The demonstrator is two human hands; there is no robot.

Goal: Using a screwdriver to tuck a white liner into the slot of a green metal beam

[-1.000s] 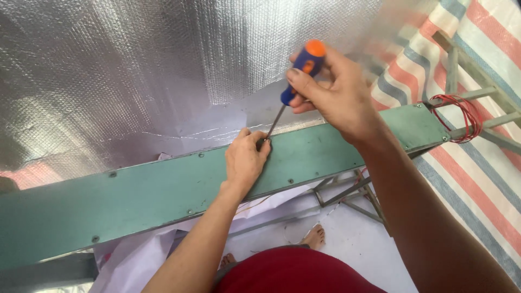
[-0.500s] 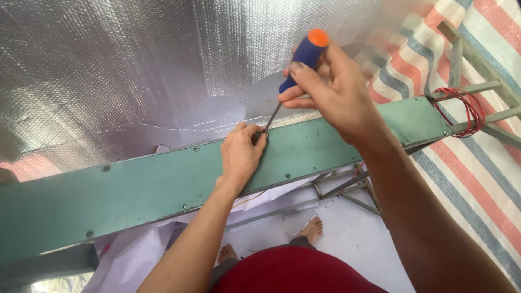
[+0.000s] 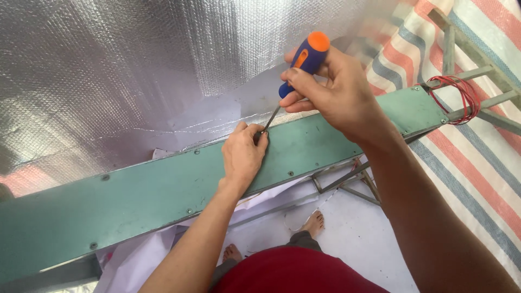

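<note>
Near the centre of the head view, the right hand (image 3: 336, 92) is wrapping closed around a screwdriver (image 3: 300, 62) with a blue and orange handle, tilting it so the thin shaft is slanting down-left to the upper edge of a green metal beam (image 3: 152, 195). The left hand (image 3: 243, 154) is lying on the beam with fingertips pinched narrow right at the tool's tip, apparently steadying a small fastener that is too hidden to make out. Silver bubble foil sheeting (image 3: 135, 70) is filling the upper left, its edge lying along the beam. At the right edge a red wire coil (image 3: 453, 97) is hanging on a grey frame above a striped tarp (image 3: 477, 163). No containers are showing.
</note>
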